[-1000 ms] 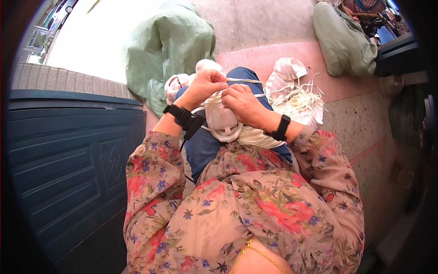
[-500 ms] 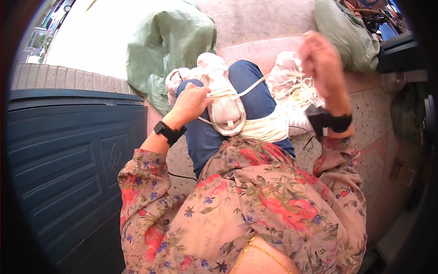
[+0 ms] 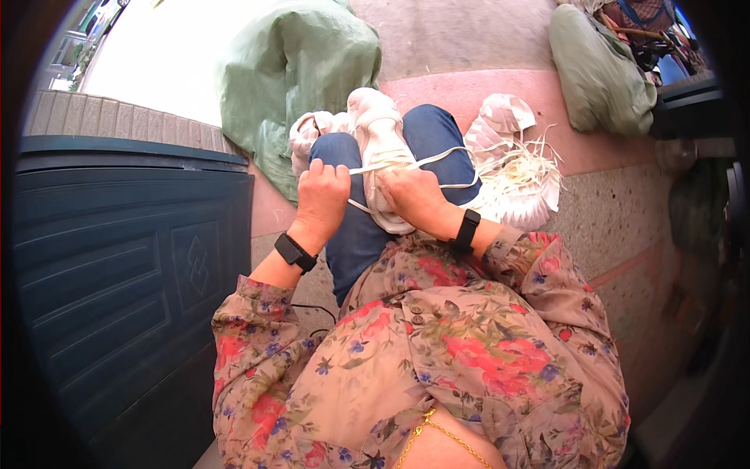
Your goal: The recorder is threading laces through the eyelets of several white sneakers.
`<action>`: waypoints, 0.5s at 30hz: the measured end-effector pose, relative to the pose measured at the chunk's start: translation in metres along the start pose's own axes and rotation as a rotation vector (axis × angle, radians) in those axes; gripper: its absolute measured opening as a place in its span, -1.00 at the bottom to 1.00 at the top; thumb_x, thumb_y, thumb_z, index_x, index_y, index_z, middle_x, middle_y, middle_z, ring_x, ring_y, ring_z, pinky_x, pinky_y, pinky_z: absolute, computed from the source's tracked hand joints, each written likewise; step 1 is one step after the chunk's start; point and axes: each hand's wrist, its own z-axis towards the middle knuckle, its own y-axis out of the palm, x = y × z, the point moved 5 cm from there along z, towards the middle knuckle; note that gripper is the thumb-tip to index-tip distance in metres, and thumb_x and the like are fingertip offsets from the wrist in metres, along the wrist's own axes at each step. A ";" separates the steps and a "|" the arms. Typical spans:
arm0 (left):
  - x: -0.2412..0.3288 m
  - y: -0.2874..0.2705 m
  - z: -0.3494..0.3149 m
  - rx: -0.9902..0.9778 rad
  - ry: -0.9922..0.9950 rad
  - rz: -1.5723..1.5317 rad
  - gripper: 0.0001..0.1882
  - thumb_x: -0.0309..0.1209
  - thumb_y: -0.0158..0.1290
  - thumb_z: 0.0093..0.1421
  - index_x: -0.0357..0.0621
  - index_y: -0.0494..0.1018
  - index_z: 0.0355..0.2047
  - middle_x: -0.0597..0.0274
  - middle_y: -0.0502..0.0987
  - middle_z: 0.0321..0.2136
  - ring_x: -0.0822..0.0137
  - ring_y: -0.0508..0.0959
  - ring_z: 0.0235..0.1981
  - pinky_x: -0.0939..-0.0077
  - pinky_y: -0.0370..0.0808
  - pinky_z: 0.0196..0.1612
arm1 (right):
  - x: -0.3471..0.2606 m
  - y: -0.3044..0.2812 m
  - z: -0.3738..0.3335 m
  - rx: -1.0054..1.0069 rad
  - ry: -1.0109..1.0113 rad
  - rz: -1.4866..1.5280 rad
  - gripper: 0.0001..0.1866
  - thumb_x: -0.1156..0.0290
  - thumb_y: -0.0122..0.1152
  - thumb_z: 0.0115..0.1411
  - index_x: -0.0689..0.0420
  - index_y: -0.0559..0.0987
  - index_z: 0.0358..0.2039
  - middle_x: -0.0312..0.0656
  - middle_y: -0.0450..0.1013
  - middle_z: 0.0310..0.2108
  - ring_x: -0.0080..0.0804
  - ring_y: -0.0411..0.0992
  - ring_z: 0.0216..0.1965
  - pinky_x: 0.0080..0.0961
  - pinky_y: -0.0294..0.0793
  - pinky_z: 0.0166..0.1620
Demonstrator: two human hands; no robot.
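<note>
A white shoe point(image 3: 381, 134) with a mesh upper lies across my lap, between my knees. My left hand point(image 3: 323, 195) is closed in a fist at its left side, gripping a flat white shoelace point(image 3: 367, 168) that runs taut over the shoe. My right hand point(image 3: 418, 197) bends over the shoe's right side, fingers curled and closed near the lacing; its fingertips are partly hidden. From there the lace loops out over my right thigh and comes back to that hand. Beyond my left knee lies a second whitish shoe point(image 3: 305, 134).
A pile of loose white laces point(image 3: 519, 164) lies on the floor to the right, on pale wrapping. Large green sacks point(image 3: 293, 70) stand ahead left, and another green sack point(image 3: 598, 74) far right. A dark blue panelled door point(image 3: 133, 250) fills the left side.
My right hand has come down from the raised right to the shoe, and the lace it pulled out now hangs in a loop. My left hand has shifted slightly down, still on the lace.
</note>
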 end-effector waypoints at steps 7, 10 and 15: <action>-0.018 0.004 -0.007 0.030 -0.351 -0.232 -0.86 -0.50 -0.04 0.02 -0.22 0.41 -0.37 0.05 0.43 -0.63 0.11 0.47 -0.51 0.28 0.44 -0.46 | -0.001 0.018 0.019 -0.023 0.014 -0.053 -0.86 0.34 0.00 0.07 0.14 0.45 -0.48 -0.11 0.43 -0.63 -0.19 0.45 -0.59 -0.37 0.42 -0.53; -0.018 0.006 -0.010 0.039 -0.444 -0.318 -0.83 -0.48 -0.06 0.06 -0.20 0.41 -0.31 0.02 0.44 -0.62 0.08 0.48 -0.50 0.26 0.44 -0.45 | -0.003 0.020 0.021 -0.076 0.033 -0.050 -0.84 0.44 0.06 -0.07 0.21 0.45 -0.43 -0.08 0.47 -0.58 -0.22 0.49 -0.54 -0.35 0.46 -0.49; -0.023 0.012 -0.017 0.109 -0.587 -0.406 -0.82 -0.49 -0.09 0.06 -0.21 0.40 -0.30 -0.02 0.44 -0.60 0.01 0.48 -0.49 0.19 0.43 -0.41 | 0.016 -0.044 0.008 -0.590 0.567 1.263 -0.84 0.29 -0.01 0.18 0.09 0.36 -0.43 -0.51 0.12 -0.69 -0.71 0.08 -0.71 -0.72 0.09 -0.66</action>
